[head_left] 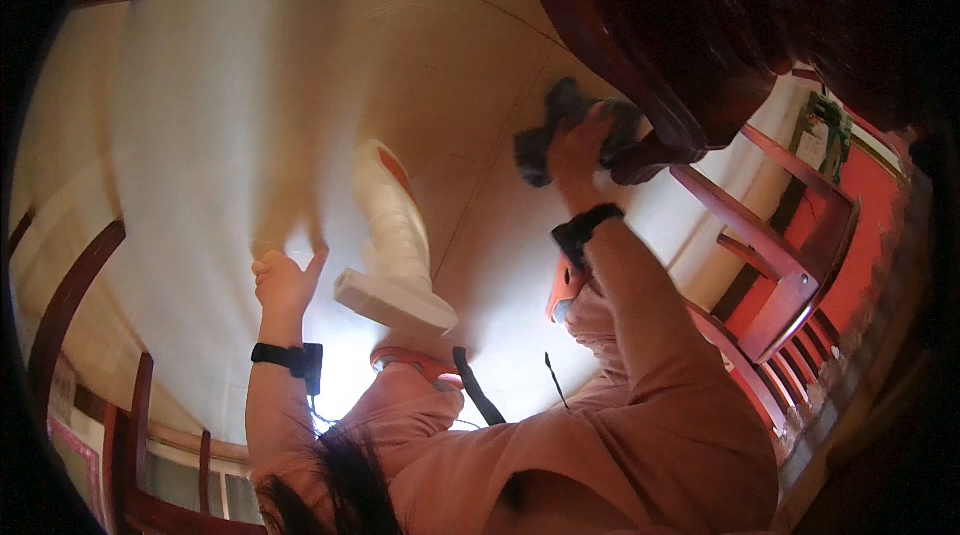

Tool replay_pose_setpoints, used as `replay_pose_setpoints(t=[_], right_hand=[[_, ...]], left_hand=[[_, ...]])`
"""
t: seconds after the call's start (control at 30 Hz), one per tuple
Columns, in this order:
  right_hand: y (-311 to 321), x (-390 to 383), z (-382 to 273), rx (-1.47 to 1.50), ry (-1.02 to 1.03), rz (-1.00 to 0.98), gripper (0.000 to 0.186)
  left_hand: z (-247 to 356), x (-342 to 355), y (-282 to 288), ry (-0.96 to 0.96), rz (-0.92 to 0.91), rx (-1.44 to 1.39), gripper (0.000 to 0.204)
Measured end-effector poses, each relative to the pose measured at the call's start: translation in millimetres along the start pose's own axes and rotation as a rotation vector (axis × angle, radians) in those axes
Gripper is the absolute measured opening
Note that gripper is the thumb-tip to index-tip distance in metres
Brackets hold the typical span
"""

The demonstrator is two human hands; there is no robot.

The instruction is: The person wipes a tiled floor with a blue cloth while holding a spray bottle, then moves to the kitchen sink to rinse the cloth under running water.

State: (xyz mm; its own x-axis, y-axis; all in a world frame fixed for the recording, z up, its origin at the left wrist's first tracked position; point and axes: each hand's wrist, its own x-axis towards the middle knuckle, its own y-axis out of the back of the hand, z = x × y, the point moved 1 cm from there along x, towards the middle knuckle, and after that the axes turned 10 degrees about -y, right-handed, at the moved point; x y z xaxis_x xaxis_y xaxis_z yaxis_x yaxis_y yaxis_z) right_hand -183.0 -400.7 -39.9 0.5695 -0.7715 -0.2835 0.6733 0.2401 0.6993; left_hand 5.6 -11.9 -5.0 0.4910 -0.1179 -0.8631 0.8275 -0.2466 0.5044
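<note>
On the pale floor (190, 155), beside dark wooden furniture (680, 25), a bunched grey cloth (534, 153) lies under the right hand (582, 147), gripped seemingly for steady pressure, while the empty left hand (286, 285), thumb spread, apparently gives balance.

A pale, glossy floor (200, 135) is crossed by thin dark seams and streaked with shadows and reflected light. Near its middle a white object (395, 225) with a red patch is set down; whether it is stood or laid cannot be told. A dark grey cloth (533, 155) is held bunched at floor level by the right hand (580, 150), near dark wooden furniture (640, 65).
</note>
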Motion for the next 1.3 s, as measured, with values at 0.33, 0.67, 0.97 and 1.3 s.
replay_pose_setpoints(t=[0.33,0.67,0.97,1.3], right_hand=[[-36,-120,-14,0.875,-0.385,-0.354,0.057],[-106,-75,50,0.058,-0.100,-0.393,0.031],[21,-12,-34,0.901,-0.048,0.033,0.069],[46,8,-64,0.687,0.506,0.360,0.062]], left_hand=[[-22,15,-22,-0.046,0.027,-0.009,0.085],[-37,25,-37,-0.178,0.142,-0.110,0.074],[-17,12,-20,-0.102,0.147,-0.058,0.075],[-10,-7,-9,-0.056,0.219,-0.072,0.073]])
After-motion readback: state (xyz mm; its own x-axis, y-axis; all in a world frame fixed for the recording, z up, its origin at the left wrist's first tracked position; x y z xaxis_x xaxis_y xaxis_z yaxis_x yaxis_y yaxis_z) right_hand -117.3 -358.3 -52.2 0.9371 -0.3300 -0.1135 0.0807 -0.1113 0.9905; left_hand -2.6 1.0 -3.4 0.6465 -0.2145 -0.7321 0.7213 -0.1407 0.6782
